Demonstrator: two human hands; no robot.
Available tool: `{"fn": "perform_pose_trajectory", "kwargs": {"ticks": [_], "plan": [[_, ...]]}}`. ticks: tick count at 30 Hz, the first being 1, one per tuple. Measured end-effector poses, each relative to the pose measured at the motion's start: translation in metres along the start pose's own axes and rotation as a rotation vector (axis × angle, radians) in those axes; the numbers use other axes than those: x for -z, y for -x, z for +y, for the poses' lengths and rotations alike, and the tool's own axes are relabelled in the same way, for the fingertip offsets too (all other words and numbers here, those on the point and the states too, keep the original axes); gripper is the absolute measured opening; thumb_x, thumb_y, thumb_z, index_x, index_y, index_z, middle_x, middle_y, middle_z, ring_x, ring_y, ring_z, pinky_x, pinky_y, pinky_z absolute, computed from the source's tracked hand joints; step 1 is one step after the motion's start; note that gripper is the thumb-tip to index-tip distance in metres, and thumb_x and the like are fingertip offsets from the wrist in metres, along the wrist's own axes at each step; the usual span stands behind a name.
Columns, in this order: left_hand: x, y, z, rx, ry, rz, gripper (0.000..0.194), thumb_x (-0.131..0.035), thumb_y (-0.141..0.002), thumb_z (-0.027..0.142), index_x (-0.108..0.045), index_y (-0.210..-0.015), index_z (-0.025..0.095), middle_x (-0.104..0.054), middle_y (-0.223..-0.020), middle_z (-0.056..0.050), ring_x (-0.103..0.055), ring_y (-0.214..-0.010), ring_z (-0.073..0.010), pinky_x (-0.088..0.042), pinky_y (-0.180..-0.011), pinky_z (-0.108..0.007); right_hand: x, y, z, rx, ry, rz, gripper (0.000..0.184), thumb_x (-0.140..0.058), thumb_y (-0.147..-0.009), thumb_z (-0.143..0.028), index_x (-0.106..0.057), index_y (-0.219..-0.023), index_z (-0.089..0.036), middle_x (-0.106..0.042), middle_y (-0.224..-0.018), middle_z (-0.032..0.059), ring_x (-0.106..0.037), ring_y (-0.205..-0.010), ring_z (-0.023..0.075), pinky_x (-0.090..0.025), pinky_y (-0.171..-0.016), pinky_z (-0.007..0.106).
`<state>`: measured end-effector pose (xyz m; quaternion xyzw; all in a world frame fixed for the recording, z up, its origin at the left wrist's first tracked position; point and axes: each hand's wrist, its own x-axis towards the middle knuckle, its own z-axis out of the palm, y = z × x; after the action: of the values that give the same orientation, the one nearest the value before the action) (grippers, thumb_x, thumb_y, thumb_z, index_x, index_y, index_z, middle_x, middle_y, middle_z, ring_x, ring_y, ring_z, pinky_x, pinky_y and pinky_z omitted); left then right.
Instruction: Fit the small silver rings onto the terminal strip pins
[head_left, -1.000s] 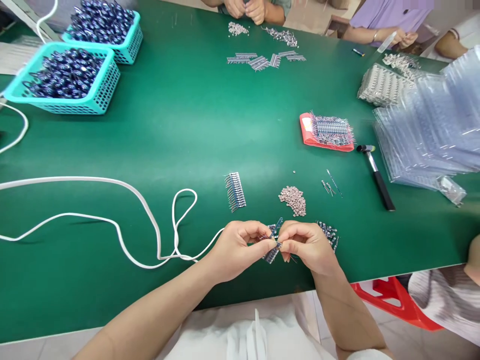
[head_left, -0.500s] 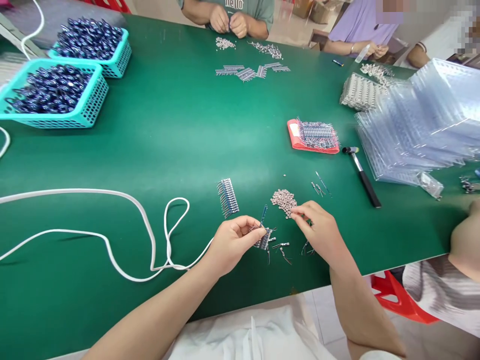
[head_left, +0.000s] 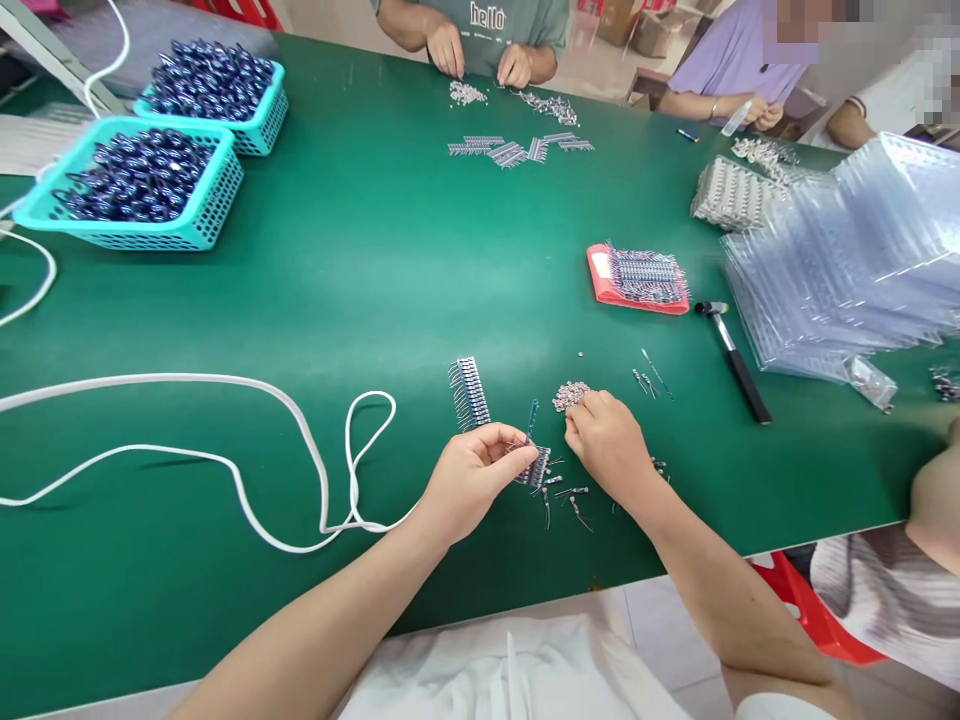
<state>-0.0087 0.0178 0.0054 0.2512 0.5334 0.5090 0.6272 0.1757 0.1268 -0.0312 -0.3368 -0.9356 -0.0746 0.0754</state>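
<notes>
My left hand (head_left: 480,482) pinches a short row of small wired parts (head_left: 534,466) between thumb and fingers. A thin blue strip (head_left: 532,420) sticks up from that grip. My right hand (head_left: 609,440) is closed, its fingertips at the edge of a pile of tiny pinkish round pieces (head_left: 570,394); whatever they pinch is hidden. Several loose wired parts (head_left: 576,508) lie just below and between the hands. Above my left hand rests a longer row of the same parts (head_left: 471,392), wires pointing left.
White cable (head_left: 262,385) loops across the left. Two turquoise baskets (head_left: 217,200) hold dark blue shiny pieces. To the right are a red-banded bundle (head_left: 600,278), a hammer (head_left: 739,370) and stacked clear plastic trays (head_left: 832,280). Co-workers' hands (head_left: 446,50) work at the far side.
My right hand has turned over and moved to the left, its fingers closing in at the pile. My left hand keeps its row of wired parts. The whole view has shifted slightly.
</notes>
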Motion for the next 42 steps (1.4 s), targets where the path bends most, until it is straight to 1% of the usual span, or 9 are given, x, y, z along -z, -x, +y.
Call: {"fn": "perform_pose_trajectory", "kwargs": {"ticks": [3, 5, 8, 10, 12, 16, 19, 26, 42], "plan": [[0.000, 0.000, 0.000, -0.020, 0.000, -0.001, 0.016, -0.075, -0.075, 0.028, -0.065, -0.077, 0.015, -0.068, -0.070, 0.000, -0.062, -0.066, -0.0128, -0.050, -0.067, -0.025, 0.005, 0.000, -0.003, -0.047, -0.102, 0.062, 0.020, -0.050, -0.086, -0.009, -0.062, -0.072, -0.017, -0.058, -0.074, 0.0068, -0.051, -0.074, 0.0205, -0.039, -0.066, 0.032], [-0.001, 0.002, 0.001, -0.027, 0.015, -0.008, 0.018, -0.075, -0.076, 0.029, -0.063, -0.077, 0.015, -0.072, -0.077, -0.002, -0.065, -0.071, -0.0147, -0.051, -0.071, -0.027, 0.016, 0.003, -0.009, -0.106, -0.293, 0.121, 0.018, -0.051, -0.086, -0.010, -0.062, -0.075, -0.018, -0.059, -0.075, 0.0049, -0.054, -0.076, 0.0192, -0.043, -0.069, 0.031], [-0.003, 0.006, 0.003, -0.049, 0.083, -0.078, 0.020, -0.075, -0.077, 0.030, -0.061, -0.078, 0.016, -0.076, -0.099, -0.009, -0.069, -0.093, -0.0207, -0.052, -0.084, -0.033, 0.039, 0.012, -0.022, -0.178, -0.631, 0.194, 0.011, -0.055, -0.088, -0.014, -0.063, -0.085, -0.021, -0.060, -0.078, 0.0015, -0.058, -0.077, 0.0161, -0.047, -0.070, 0.029], [-0.005, 0.011, 0.005, -0.068, 0.122, -0.147, 0.020, -0.075, -0.078, 0.030, -0.060, -0.078, 0.016, -0.074, -0.109, -0.012, -0.066, -0.109, -0.0250, -0.051, -0.091, -0.036, 0.051, 0.018, -0.033, -0.218, -0.725, 0.281, 0.011, -0.059, -0.087, -0.015, -0.064, -0.090, -0.023, -0.061, -0.080, 0.0009, -0.059, -0.074, 0.0148, -0.048, -0.065, 0.028], [-0.006, 0.016, 0.005, -0.087, 0.124, -0.199, 0.018, -0.074, -0.080, 0.029, -0.061, -0.080, 0.016, -0.074, -0.109, -0.012, -0.064, -0.115, -0.0274, -0.052, -0.092, -0.037, 0.055, 0.023, -0.043, -0.212, -0.775, 0.348, 0.014, -0.061, -0.085, -0.013, -0.065, -0.092, -0.024, -0.060, -0.081, 0.0010, -0.059, -0.073, 0.0142, -0.049, -0.063, 0.028], [-0.006, 0.022, 0.003, -0.139, 0.094, -0.232, 0.012, -0.070, -0.085, 0.025, -0.062, -0.083, 0.016, -0.074, -0.108, -0.012, -0.061, -0.119, -0.0290, -0.051, -0.097, -0.041, 0.046, 0.029, -0.054, -0.179, -0.740, 0.519, 0.027, -0.062, -0.084, -0.008, -0.066, -0.102, -0.027, -0.061, -0.081, 0.0022, -0.060, -0.071, 0.0151, -0.050, -0.061, 0.030], [-0.005, 0.025, 0.000, -0.172, 0.068, -0.253, 0.007, -0.066, -0.087, 0.022, -0.063, -0.085, 0.016, -0.073, -0.115, -0.013, -0.058, -0.124, -0.0290, -0.048, -0.102, -0.043, 0.039, 0.032, -0.054, -0.175, -0.695, 0.567, 0.034, -0.063, -0.083, -0.007, -0.065, -0.108, -0.030, -0.062, -0.081, 0.0020, -0.060, -0.069, 0.0153, -0.051, -0.060, 0.031], [-0.005, 0.025, -0.004, -0.232, -0.026, -0.268, 0.002, -0.063, -0.090, 0.018, -0.064, -0.088, 0.017, -0.066, -0.131, -0.011, -0.061, -0.120, -0.0245, -0.047, -0.104, -0.041, 0.037, 0.034, -0.051, -0.212, -0.693, 0.572, 0.037, -0.064, -0.084, -0.008, -0.063, -0.112, -0.032, -0.062, -0.084, 0.0028, -0.061, -0.069, 0.0161, -0.052, -0.059, 0.032], [-0.004, 0.023, -0.007, -0.218, -0.027, -0.277, 0.002, -0.062, -0.091, 0.017, -0.063, -0.091, 0.018, -0.067, -0.128, -0.010, -0.059, -0.123, -0.0242, -0.049, -0.102, -0.039, 0.037, 0.034, -0.052, -0.240, -0.742, 0.563, 0.034, -0.065, -0.082, -0.007, -0.063, -0.108, -0.028, -0.061, -0.086, 0.0027, -0.062, -0.074, 0.0159, -0.054, -0.063, 0.031]]}}
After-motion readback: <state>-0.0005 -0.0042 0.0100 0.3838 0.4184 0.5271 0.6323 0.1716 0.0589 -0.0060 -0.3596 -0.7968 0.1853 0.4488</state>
